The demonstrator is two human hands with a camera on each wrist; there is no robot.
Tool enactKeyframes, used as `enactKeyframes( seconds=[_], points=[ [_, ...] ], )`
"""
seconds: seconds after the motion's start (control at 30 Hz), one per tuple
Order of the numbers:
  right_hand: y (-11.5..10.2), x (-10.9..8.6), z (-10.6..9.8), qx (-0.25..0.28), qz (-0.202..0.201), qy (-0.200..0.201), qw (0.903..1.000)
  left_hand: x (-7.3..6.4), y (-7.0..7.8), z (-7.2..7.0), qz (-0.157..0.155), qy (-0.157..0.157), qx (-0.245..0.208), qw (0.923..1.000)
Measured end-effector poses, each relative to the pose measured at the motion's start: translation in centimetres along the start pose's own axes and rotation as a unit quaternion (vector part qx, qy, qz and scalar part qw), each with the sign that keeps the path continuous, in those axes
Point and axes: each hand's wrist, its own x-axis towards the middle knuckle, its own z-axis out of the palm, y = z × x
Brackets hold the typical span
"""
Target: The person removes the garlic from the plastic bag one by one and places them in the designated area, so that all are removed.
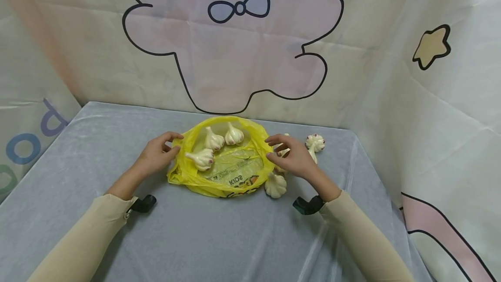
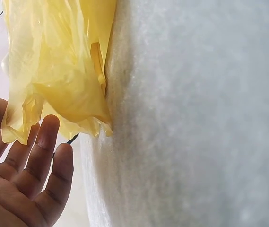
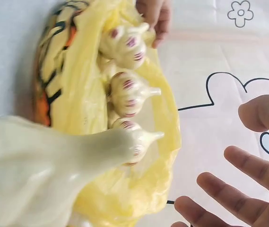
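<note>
A yellow plastic bag [image 1: 235, 188] lies on the table with its mouth spread wide. Inside it sit three garlic bulbs [image 1: 233, 135], white with purple marks. My left hand [image 1: 158, 153] is at the bag's left rim, fingers loosely bent; in the left wrist view its fingertips [image 2: 49, 127] lie against or just beside the plastic. On the other side, my right hand [image 1: 291, 156] hovers by the right rim with spread fingers and holds nothing. Beneath and beside it are more bulbs, one garlic bulb [image 1: 275, 185] in front and others partly hidden behind the hand.
A grey cloth covers the table [image 1: 219, 238]. Farther right lies another garlic bulb [image 1: 315, 142], close to the table's back edge. A printed curtain [image 1: 274, 64] hangs behind and at both sides. Each wrist carries a black camera mount [image 1: 309, 206].
</note>
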Motion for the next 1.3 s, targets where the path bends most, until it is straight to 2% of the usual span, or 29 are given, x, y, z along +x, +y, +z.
enactKeyframes(
  seconds=[0.2, 0.67, 1.13, 1.3],
  points=[
    [-0.8, 1.6, 0.1, 0.001, -0.002, -0.003, 1.0, -0.1, 0.0, -0.1, -0.004, -0.002, -0.002, 1.0],
    [-1.4, 5.9, 0.9, 0.036, 0.0, -0.048, 0.9982, 0.1, -0.2, 0.0, -0.004, -0.001, -0.003, 1.0],
    [-0.6, 10.3, 2.7, 0.012, -0.002, -0.136, 0.9906, 0.0, 0.1, -0.2, 0.005, 0.0, -0.004, 1.0],
    [-0.6, 11.2, 3.2, -0.002, 0.006, -0.151, 0.9885, 0.0, 0.1, -0.2, 0.007, 0.002, -0.002, 1.0]
  ],
)
